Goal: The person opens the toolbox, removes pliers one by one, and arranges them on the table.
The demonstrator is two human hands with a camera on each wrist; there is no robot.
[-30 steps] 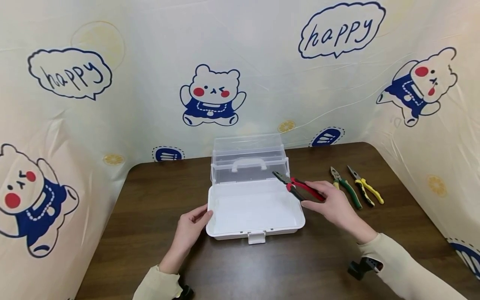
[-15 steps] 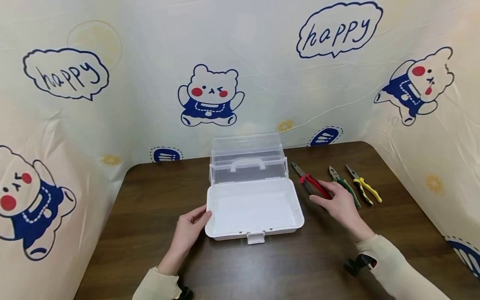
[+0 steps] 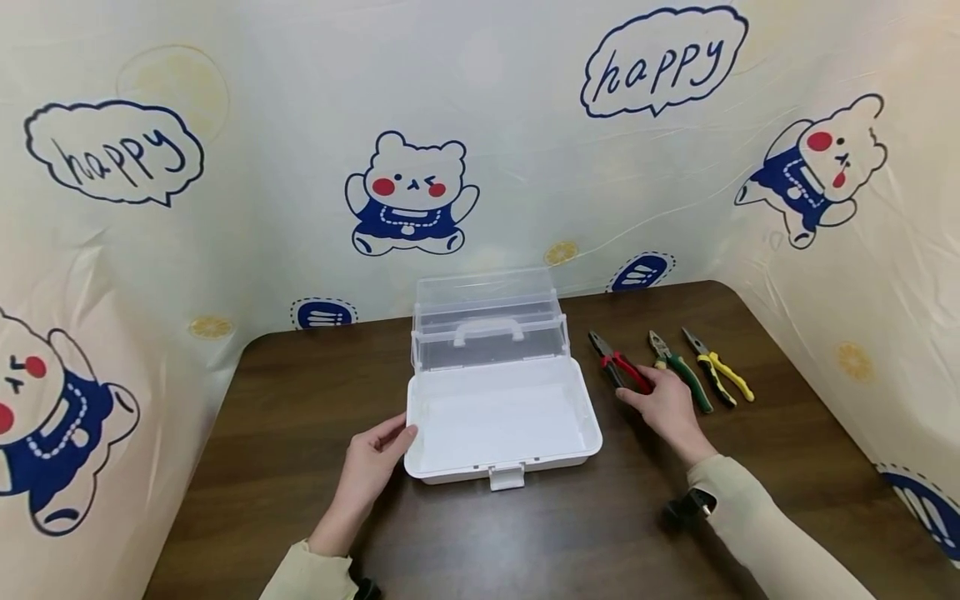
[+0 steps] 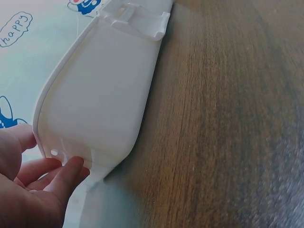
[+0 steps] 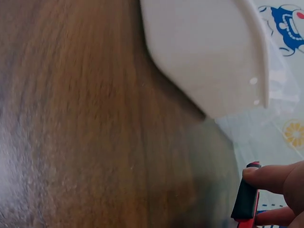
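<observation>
An open white toolbox [image 3: 498,421] with a raised clear lid [image 3: 480,348] stands on the table. My left hand [image 3: 369,467] grips its left side, thumb at the rim and fingers against the outer wall [image 4: 95,85]. To the right of the box, my right hand [image 3: 667,406] holds the handles of red-and-black pliers [image 3: 621,363], low at the tabletop. Their jaws point away toward the wall. In the right wrist view, my thumb presses a black handle [image 5: 246,197]; the jaws of the pliers are outside that view.
Green-handled pliers [image 3: 684,371] and yellow-and-black long-nose pliers [image 3: 720,367] lie just right of my right hand. The brown table [image 3: 465,550] meets a printed cloth wall [image 3: 517,183] behind the box. A latch [image 3: 507,477] hangs at the box's front.
The red-and-black pliers have moved right and down with my right hand, from over the box's right edge to the tabletop beside the other pliers. My left hand stays on the box.
</observation>
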